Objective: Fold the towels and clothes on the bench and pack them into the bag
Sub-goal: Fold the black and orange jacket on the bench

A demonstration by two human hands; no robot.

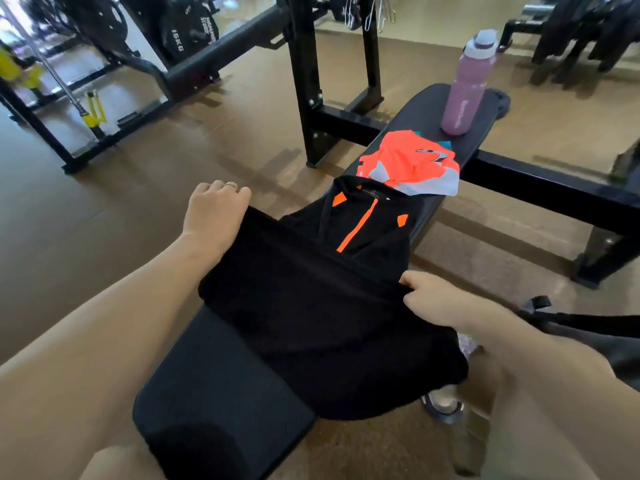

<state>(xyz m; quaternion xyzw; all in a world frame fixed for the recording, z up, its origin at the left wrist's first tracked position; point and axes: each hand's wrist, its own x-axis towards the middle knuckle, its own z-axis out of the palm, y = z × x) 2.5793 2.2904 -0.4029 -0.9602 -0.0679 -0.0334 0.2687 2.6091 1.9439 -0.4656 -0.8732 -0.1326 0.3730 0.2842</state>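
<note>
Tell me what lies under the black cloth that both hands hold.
Under the black cloth, held by the left hand and right hand, lie the bench and the lower part of a black top with orange stripes. Anything else beneath it is covered.

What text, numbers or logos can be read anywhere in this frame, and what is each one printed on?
"15KG": white print on the black weight plate racked at top left, seen sideways.
More white lettering on that plate, further right: too blurred to read.
Small print down the side of the pink bottle standing on the bench: too small to read.
Neck label on the black garment: too small to read.
Dark mark on the orange garment: a logo, not legible text.
</note>
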